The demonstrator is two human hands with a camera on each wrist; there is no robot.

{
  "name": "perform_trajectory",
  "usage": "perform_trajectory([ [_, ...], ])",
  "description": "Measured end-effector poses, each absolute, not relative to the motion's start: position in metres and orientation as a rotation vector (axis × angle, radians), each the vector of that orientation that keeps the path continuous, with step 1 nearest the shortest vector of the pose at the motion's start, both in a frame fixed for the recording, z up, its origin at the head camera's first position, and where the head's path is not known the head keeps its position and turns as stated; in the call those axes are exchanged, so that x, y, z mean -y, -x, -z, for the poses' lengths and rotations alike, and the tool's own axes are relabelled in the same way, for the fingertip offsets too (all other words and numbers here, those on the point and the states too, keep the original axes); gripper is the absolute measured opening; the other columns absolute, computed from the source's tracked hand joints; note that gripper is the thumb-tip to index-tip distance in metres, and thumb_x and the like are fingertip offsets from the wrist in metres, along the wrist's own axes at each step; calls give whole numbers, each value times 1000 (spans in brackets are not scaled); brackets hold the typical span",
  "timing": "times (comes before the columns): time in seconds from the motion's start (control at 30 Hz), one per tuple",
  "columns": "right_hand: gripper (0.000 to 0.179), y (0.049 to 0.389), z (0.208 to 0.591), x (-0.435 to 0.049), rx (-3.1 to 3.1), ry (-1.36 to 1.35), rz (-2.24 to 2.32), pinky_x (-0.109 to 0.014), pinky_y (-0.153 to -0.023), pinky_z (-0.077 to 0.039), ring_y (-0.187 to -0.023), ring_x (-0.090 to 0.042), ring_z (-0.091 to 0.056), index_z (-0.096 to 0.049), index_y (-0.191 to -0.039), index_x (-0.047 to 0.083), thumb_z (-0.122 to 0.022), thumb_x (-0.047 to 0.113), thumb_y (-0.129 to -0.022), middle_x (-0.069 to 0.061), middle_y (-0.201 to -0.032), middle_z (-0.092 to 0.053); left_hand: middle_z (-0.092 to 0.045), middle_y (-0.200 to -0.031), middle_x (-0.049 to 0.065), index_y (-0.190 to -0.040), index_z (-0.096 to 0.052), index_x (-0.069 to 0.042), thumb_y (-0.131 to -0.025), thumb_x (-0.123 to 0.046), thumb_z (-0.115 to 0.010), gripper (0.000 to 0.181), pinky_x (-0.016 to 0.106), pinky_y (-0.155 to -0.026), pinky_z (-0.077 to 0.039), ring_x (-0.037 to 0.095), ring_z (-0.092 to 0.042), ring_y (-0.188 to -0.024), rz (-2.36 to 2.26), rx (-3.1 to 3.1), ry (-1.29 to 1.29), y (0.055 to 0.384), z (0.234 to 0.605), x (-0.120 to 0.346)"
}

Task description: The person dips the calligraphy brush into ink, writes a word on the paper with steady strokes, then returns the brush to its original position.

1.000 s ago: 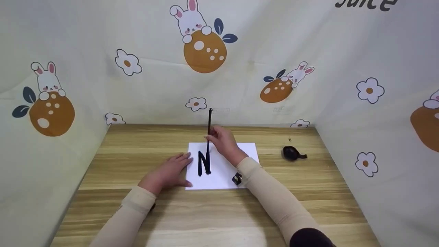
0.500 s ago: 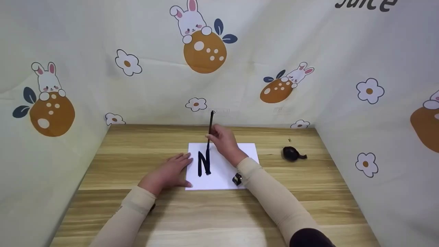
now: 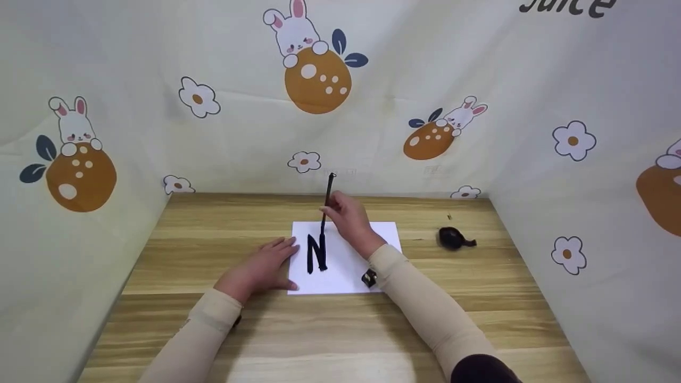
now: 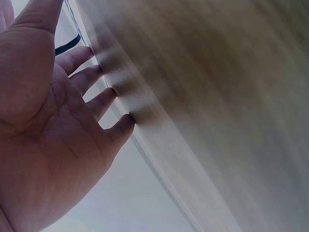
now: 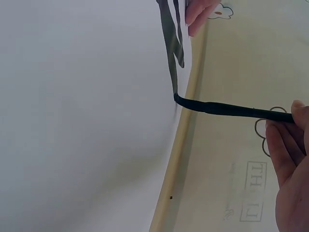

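A black brush (image 3: 328, 194) stands nearly upright, pinched between the thumb and fingers of my right hand (image 3: 348, 215). In the right wrist view the brush's bent tip (image 5: 186, 102) touches the white paper (image 5: 96, 96) at the end of a black stroke. Bold black strokes (image 3: 317, 253) shaped like an N mark the left part of the sheet (image 3: 346, 282). My left hand (image 3: 263, 266) lies with spread fingers at the sheet's left edge, its fingertips and thumb on the paper. The left wrist view shows the fingers (image 4: 99, 101) nearly straight along that edge.
A black ink dish (image 3: 451, 238) with a short handle sits on the wooden table (image 3: 340, 340) to the right of the paper. Printed cloth (image 3: 234, 133) with rabbits and flowers hangs behind and at both sides. A small black device (image 3: 368, 277) is at my right wrist.
The brush's top end has tilted slightly right and toward me, while its tip has gone up the right-hand stroke of the N. My left hand and the paper stay put.
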State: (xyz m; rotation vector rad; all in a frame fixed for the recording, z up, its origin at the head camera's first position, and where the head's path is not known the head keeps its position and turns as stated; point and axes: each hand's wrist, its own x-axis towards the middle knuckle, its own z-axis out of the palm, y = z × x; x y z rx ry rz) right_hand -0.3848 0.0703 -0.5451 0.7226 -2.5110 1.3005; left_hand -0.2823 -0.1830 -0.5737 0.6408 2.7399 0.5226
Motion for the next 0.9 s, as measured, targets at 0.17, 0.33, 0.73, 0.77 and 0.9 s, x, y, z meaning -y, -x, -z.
perform_trajectory([
  [0.17,9,379,536,-73,2497,-700,-1309,-31,-82,-64,-91,-16,-74,-72,-105,9,-79,14,-105,-3,-98,-77,-27,-182,13,-172,-40,-9,-91,-56,-89,106,67,-133,-19,44,-19,-167,-511,-2739,-633,282,574,183],
  [0.33,10,373,530,-79,2455,-726,-1290,-32,-83,-64,-91,-16,-74,-72,-106,9,-79,16,-105,-2,-98,-78,-27,-182,13,-172,-41,-9,-90,-56,-89,106,68,-132,-20,45,-20,-167,-522,-2737,-631,282,574,184],
  [0.73,10,362,533,-91,2419,-763,-1267,-31,-86,-65,-93,-13,-76,-73,-106,9,-80,15,-104,2,-99,-78,-26,-182,14,-172,-39,-8,-92,-56,-88,106,69,-131,-19,46,-19,-167,-531,-2717,-626,280,573,184],
  [0.77,10,361,533,-91,2416,-760,-1272,-31,-86,-65,-93,-13,-76,-72,-106,9,-80,15,-104,3,-98,-78,-26,-182,13,-172,-39,-8,-92,-56,-88,105,69,-132,-19,46,-18,-167,-530,-2718,-621,281,573,184],
  [0.9,9,360,532,-92,2412,-757,-1277,-31,-86,-65,-93,-13,-75,-72,-105,12,-81,13,-103,3,-98,-78,-25,-183,12,-173,-39,-10,-92,-57,-88,105,68,-132,-18,45,-17,-168,-525,-2720,-611,282,573,183],
])
